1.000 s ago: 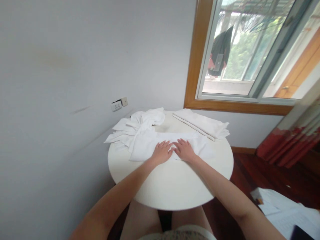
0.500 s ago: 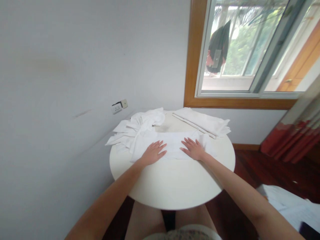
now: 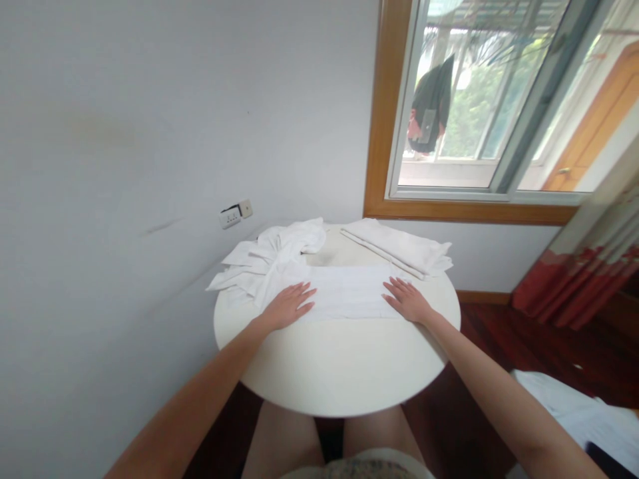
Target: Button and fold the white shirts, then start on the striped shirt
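Note:
A white cloth point(image 3: 349, 293) lies flat in a wide strip across the round white table point(image 3: 344, 372). On its left end my left hand point(image 3: 288, 306) rests palm down, fingers stretched out. My right hand point(image 3: 407, 301) lies flat on the right end, fingers spread. Neither hand grips anything. Behind my left hand is a crumpled heap of white cloth point(image 3: 279, 249), partly hanging over the table's left edge. A folded white cloth point(image 3: 399, 246) lies at the back right, beyond my right hand.
The table stands near a wall with a power socket point(image 3: 230, 217). A wood-framed window point(image 3: 449, 211) is at the back right, with a red and beige curtain point(image 3: 564, 286) beside it. White material point(image 3: 574, 406) lies low at the right, above the dark wooden floor point(image 3: 489, 332).
My hands have slid apart along the cloth, the left one leftward and the right one rightward. The cloth's right end, bunched before, now looks flatter. The view has shifted slightly.

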A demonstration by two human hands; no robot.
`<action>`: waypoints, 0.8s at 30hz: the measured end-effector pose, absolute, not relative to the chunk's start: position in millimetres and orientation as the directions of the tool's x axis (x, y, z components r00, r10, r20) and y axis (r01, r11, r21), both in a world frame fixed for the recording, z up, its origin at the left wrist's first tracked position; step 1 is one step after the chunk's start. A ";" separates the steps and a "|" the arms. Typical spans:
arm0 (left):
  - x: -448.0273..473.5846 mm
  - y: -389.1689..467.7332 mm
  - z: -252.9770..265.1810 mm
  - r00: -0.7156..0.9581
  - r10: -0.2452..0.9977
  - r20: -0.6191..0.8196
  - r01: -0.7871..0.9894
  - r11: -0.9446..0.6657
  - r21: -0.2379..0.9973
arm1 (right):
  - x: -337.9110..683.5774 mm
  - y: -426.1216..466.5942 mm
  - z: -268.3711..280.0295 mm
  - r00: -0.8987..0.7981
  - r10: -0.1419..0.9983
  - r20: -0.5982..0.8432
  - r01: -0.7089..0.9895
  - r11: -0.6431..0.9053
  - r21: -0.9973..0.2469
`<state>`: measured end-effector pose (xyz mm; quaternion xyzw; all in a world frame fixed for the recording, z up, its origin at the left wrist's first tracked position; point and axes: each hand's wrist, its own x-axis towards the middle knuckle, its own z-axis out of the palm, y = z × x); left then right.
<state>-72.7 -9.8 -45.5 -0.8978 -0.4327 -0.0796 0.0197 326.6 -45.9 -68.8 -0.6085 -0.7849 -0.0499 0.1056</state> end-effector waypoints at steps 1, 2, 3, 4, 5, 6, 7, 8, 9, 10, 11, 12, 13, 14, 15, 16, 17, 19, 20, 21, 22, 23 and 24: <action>-74.8 -10.3 -45.4 0.606 0.780 0.158 0.787 -0.617 0.028 | 329.7 -46.2 -69.2 -0.233 0.947 0.222 0.967 0.250 -0.049; -77.0 -10.9 -45.5 0.594 0.789 0.159 0.797 -0.604 0.020 | 332.1 -46.6 -68.9 -0.229 0.949 0.216 0.968 0.245 -0.050; -78.9 -11.4 -45.3 0.578 0.799 0.163 0.809 -0.588 0.009 | 333.8 -47.2 -67.7 -0.220 0.953 0.210 0.971 0.235 -0.052; -80.4 -11.9 -44.8 0.563 0.809 0.171 0.821 -0.571 -0.004 | 334.4 -47.9 -65.5 -0.204 0.957 0.204 0.974 0.219 -0.053; -80.8 -12.5 -43.5 0.551 0.815 0.182 0.830 -0.557 -0.019 | 333.8 -48.5 -62.2 -0.181 0.962 0.204 0.979 0.195 -0.052; -79.6 -13.2 -41.5 0.542 0.816 0.201 0.837 -0.547 -0.034 | 331.3 -49.0 -57.8 -0.155 0.965 0.212 0.985 0.168 -0.047; -76.2 -14.2 -38.6 0.538 0.812 0.227 0.839 -0.543 -0.047 | 326.7 -49.3 -52.5 -0.132 0.965 0.227 0.989 0.145 -0.038; -70.3 -15.5 -35.1 0.541 0.801 0.258 0.836 -0.546 -0.058 | 319.5 -49.2 -46.5 -0.120 0.961 0.247 0.991 0.131 -0.028; -61.6 -17.3 -31.3 0.546 0.785 0.292 0.830 -0.554 -0.062 | 309.6 -48.8 -40.3 -0.123 0.955 0.269 0.991 0.132 -0.018; -50.3 -19.7 -27.9 0.551 0.767 0.329 0.823 -0.565 -0.060 | 297.2 -48.2 -34.4 -0.147 0.948 0.283 0.988 0.157 -0.012; -37.0 -22.7 -25.3 0.556 0.749 0.359 0.814 -0.579 -0.052 | 282.6 -47.4 -29.5 -0.185 0.940 0.286 0.980 0.198 -0.017; -22.7 -26.2 -24.2 0.554 0.739 0.384 0.809 -0.587 -0.038 | 266.7 -46.5 -26.2 -0.222 0.934 0.279 0.971 0.239 -0.028; -8.3 -30.1 -24.7 0.538 0.740 0.403 0.814 -0.580 -0.021 | 250.6 -45.9 -24.8 -0.248 0.930 0.270 0.963 0.268 -0.039; 4.9 -34.0 -26.9 0.514 0.753 0.411 0.827 -0.562 -0.006 | 235.2 -45.5 -25.5 -0.264 0.927 0.265 0.957 0.286 -0.049; 15.8 -37.6 -30.6 0.478 0.775 0.414 0.849 -0.529 0.009 | 221.7 -45.6 -28.2 -0.267 0.929 0.257 0.955 0.290 -0.059; 23.7 -40.6 -35.3 0.441 0.800 0.408 0.870 -0.492 0.025 | 211.0 -46.1 -32.3 -0.251 0.937 0.245 0.959 0.276 -0.072; 28.1 -42.7 -40.3 0.421 0.817 0.395 0.881 -0.472 0.038 | 203.5 -46.9 -37.2 -0.237 0.944 0.230 0.962 0.261 -0.082; 27.1 -43.8 -49.0 0.433 0.829 0.353 0.874 -0.482 0.058 | 198.7 -49.1 -46.5 -0.231 0.946 0.227 0.961 0.258 -0.097; 22.7 -43.0 -52.0 0.460 0.823 0.333 0.860 -0.507 0.066 | 200.6 -50.2 -49.9 -0.243 0.942 0.230 0.957 0.272 -0.102; 16.9 -41.5 -54.0 0.490 0.812 0.317 0.841 -0.536 0.075 | 204.6 -51.2 -52.1 -0.261 0.936 0.238 0.951 0.292 -0.105; 10.5 -39.6 -55.2 0.519 0.798 0.306 0.821 -0.565 0.084 | 209.8 -52.1 -53.0 -0.283 0.927 0.246 0.943 0.316 -0.107; 4.2 -37.5 -55.7 0.543 0.784 0.301 0.802 -0.590 0.092 | 215.5 -52.9 -53.0 -0.302 0.918 0.255 0.935 0.338 -0.108; -1.5 -35.5 -55.8 0.565 0.770 0.298 0.783 -0.614 0.100 | 221.1 -53.7 -52.4 -0.318 0.910 0.266 0.928 0.356 -0.108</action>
